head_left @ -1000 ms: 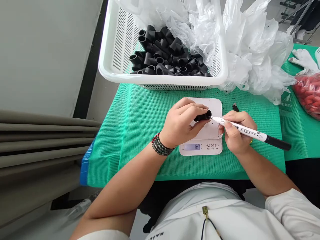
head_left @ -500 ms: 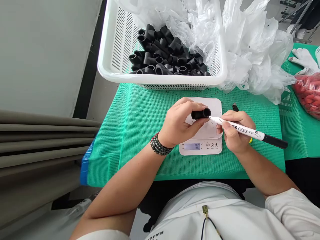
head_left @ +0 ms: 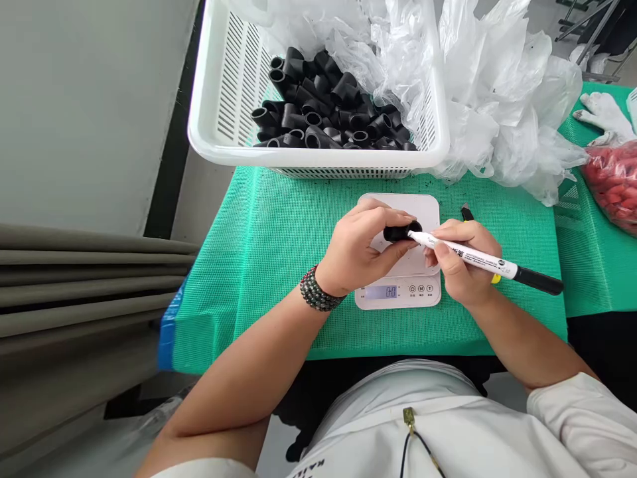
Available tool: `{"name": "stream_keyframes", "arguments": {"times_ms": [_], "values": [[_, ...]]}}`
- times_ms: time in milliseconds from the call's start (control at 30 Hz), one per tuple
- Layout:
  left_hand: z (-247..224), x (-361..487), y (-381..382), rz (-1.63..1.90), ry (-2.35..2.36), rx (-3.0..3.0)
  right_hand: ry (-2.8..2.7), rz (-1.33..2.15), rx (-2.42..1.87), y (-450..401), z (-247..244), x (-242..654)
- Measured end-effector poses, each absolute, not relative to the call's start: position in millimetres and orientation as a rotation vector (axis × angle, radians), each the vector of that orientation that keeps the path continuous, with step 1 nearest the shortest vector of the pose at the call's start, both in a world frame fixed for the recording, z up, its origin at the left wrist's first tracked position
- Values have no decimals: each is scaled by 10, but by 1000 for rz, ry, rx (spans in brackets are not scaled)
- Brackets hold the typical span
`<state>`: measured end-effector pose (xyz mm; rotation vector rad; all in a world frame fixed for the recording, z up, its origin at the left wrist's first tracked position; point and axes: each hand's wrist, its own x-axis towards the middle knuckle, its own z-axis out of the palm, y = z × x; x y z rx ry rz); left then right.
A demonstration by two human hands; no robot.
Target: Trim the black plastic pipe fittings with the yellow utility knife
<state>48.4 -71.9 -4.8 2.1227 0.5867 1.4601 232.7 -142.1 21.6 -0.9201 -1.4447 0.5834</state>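
My left hand (head_left: 361,251) is shut on a short black plastic pipe fitting (head_left: 401,232), held between thumb and fingers above a white digital kitchen scale (head_left: 398,293). My right hand (head_left: 462,262) grips a white whiteboard marker (head_left: 485,259) with a black end. The marker's tip touches or nearly touches the fitting's end. The fingers hide part of the fitting. A beaded bracelet (head_left: 318,292) circles my left wrist.
A white slotted basket (head_left: 318,157) of black pipe fittings and clear plastic bags (head_left: 502,113) stands behind the scale on a green mesh mat (head_left: 279,292). A bag of red parts (head_left: 614,186) and a white glove (head_left: 604,113) lie right. Grey curtains (head_left: 74,292) hang left.
The fitting has turned in my left hand, its open end no longer facing up. The marker tip has shifted along the fitting, and the whole view has moved slightly.
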Motion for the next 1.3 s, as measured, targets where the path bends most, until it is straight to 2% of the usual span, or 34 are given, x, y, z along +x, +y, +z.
{"name": "stream_keyframes", "arguments": {"times_ms": [200,1300], "values": [[-14,465,-724,1387,645,2081,-1398,588,-874,-1419,206,2336],[8,480,-741,1483,520,2061,-1421,589,-884,-1420,199,2333]]}}
